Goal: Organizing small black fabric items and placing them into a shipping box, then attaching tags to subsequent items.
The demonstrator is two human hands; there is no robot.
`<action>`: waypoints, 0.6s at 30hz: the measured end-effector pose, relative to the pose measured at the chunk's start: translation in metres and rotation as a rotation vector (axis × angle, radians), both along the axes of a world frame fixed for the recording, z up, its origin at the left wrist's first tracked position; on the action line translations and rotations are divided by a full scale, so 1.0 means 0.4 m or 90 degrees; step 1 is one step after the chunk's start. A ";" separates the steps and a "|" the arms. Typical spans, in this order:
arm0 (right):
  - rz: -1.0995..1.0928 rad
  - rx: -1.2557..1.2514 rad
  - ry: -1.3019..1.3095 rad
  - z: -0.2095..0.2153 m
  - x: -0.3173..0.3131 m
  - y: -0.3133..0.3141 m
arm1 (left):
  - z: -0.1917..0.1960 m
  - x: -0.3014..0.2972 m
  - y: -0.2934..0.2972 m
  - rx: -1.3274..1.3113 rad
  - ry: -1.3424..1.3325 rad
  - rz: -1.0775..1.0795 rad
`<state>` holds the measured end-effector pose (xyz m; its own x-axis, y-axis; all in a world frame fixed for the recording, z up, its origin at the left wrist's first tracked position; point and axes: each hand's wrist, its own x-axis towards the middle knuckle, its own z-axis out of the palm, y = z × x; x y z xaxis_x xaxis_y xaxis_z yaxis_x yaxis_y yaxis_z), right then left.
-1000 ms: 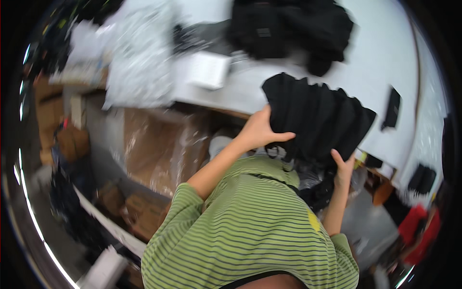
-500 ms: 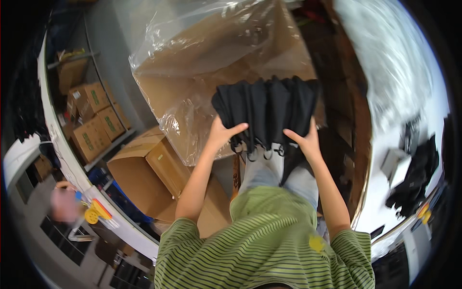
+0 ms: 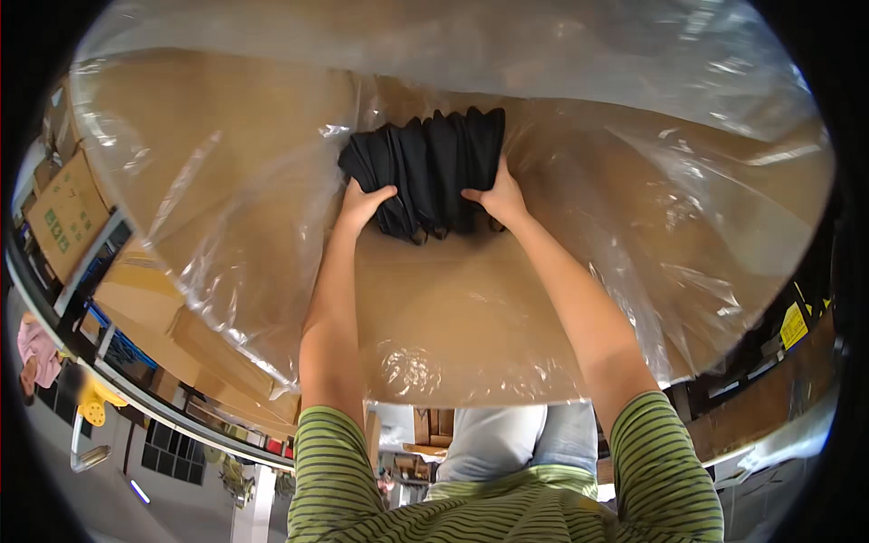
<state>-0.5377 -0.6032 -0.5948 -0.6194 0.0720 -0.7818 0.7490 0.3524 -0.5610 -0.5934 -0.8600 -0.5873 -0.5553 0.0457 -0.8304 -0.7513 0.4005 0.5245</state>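
A stack of folded black garments (image 3: 425, 167) sits low inside a large cardboard box (image 3: 226, 136) lined with a clear plastic bag (image 3: 688, 244). My left hand (image 3: 362, 204) grips the stack's left side and my right hand (image 3: 493, 197) grips its right side. Both arms reach straight down into the box. The stack lies against the far part of the box's inside; I cannot tell if it rests on the bottom.
More cardboard boxes (image 3: 63, 208) stand on shelving at the left. A metal shelf rail (image 3: 136, 380) curves along the lower left. My green striped sleeves and light jeans (image 3: 507, 443) show at the bottom edge.
I turned from the white table to the lined box. The black stack, held above the box half a second ago, has gone down inside it with both hands still on it.
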 end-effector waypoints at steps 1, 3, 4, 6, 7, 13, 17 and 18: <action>0.006 -0.006 -0.012 -0.038 0.004 -0.022 | -0.046 0.012 -0.022 -0.005 0.035 -0.007; 0.021 0.063 0.013 -0.109 0.024 -0.039 | -0.124 0.032 -0.025 0.017 0.035 0.010; 0.027 0.063 0.000 -0.139 0.029 -0.042 | -0.160 0.035 -0.031 0.010 0.060 -0.010; 0.008 0.042 0.011 -0.196 0.039 -0.056 | -0.234 0.044 -0.055 -0.003 0.073 -0.026; 0.013 0.037 0.001 -0.216 0.038 -0.068 | -0.264 0.043 -0.069 -0.045 0.088 -0.064; 0.153 0.163 -0.099 -0.293 0.038 -0.103 | -0.359 0.072 -0.076 -0.206 0.058 -0.214; 0.228 0.239 -0.102 -0.359 0.062 -0.103 | -0.400 0.069 -0.066 -0.278 0.014 -0.272; 0.248 0.255 -0.108 -0.355 0.062 -0.112 | -0.405 0.067 -0.075 -0.290 0.006 -0.287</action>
